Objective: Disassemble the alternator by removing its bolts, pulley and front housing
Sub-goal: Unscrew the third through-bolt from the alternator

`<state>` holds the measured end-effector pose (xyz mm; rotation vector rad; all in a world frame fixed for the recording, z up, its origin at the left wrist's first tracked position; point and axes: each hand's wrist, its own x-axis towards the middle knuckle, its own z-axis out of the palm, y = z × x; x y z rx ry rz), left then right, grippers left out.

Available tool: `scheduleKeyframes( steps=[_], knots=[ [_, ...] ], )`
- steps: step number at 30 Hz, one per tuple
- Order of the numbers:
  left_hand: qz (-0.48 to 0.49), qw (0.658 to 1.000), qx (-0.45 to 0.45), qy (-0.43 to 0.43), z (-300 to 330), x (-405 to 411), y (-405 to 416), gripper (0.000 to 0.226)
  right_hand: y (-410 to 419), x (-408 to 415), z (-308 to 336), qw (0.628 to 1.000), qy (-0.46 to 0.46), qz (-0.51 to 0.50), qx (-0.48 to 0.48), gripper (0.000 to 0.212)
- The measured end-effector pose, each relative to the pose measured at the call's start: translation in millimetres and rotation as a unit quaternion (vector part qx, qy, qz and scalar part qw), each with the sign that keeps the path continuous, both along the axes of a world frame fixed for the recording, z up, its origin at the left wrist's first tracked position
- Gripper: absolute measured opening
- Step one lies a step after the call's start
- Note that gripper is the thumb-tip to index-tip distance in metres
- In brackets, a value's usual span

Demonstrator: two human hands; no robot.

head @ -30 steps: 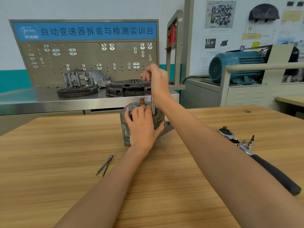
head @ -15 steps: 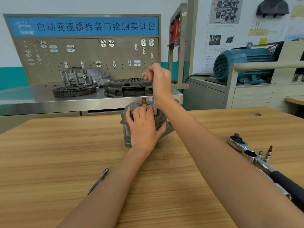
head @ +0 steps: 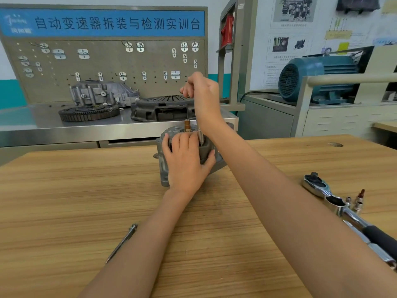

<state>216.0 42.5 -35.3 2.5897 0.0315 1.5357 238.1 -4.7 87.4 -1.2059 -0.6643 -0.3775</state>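
Since the earlier frames our right hand [head: 203,97] has climbed a little higher above the grey cast-metal alternator [head: 165,160], drawing the slim steel bolt [head: 200,136] further up out of the housing, and only one long loose bolt [head: 121,243] now shows on the pale wooden worktop [head: 64,201] where two lay before; the other may simply be hidden behind our forearm.

From the head camera, the one view we have, the alternator stands near the middle of the worktop with its copper-coloured shaft end [head: 187,125] pointing up. Our left hand [head: 184,162] lies over its top and near side, fingers spread flat and pressing, thumb hooked round the right edge, likely to stop the body turning or lifting as the bolt comes free. Right fingers are curled round the top of the bolt, pinching it; its lower end still sits in the housing. We judge this to be the bolt-removal stage.

To the right, well apart, lies the chrome ratchet wrench [head: 335,201] with small sockets [head: 358,201] just beside it, set aside within reach.
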Motion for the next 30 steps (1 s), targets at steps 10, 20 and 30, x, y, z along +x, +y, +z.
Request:
scheduleKeyframes(
  steps=[10,20,30],
  knots=[
    [-0.139,0.965,-0.223,0.004,32.1,-9.2,0.3,0.037,0.2,-3.8,-1.4,0.999,0.003,-0.035,-0.019,0.043],
    [-0.39,0.838,-0.327,0.197,71.1,-18.2,30.3,0.023,-1.4,-0.6,-6.7,0.985,-0.075,-0.101,-0.115,0.032],
    [-0.243,0.89,-0.348,0.163,72.1,-8.6,25.1,0.03,12.1,-11.5,-15.7,0.822,-0.152,-0.459,-0.3,0.018]
  ],
)
